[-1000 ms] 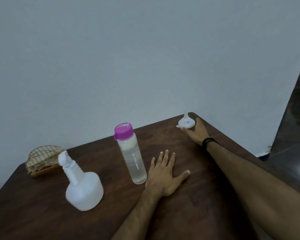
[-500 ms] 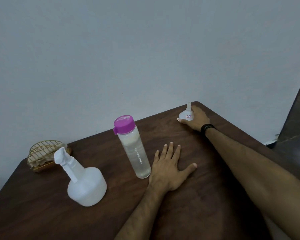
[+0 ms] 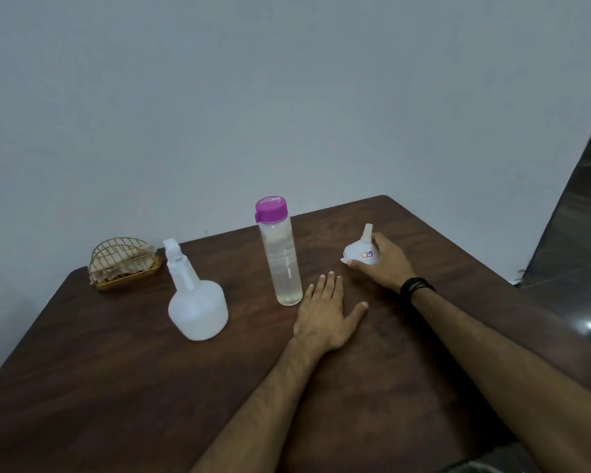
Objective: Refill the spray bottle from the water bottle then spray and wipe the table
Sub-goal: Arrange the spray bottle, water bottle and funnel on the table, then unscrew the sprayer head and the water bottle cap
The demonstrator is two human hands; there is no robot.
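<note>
While the left hand (image 3: 325, 312) lies flat on the table (image 3: 116, 387), the right hand (image 3: 384, 264) grips the white funnel (image 3: 360, 252); next, unscrewing the spray bottle (image 3: 197, 302).

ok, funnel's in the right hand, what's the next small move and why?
Probably the left hand, flat on the table, should reach for the spray bottle to unscrew its head: the right hand holds the funnel, but the bottle is capped.
</note>
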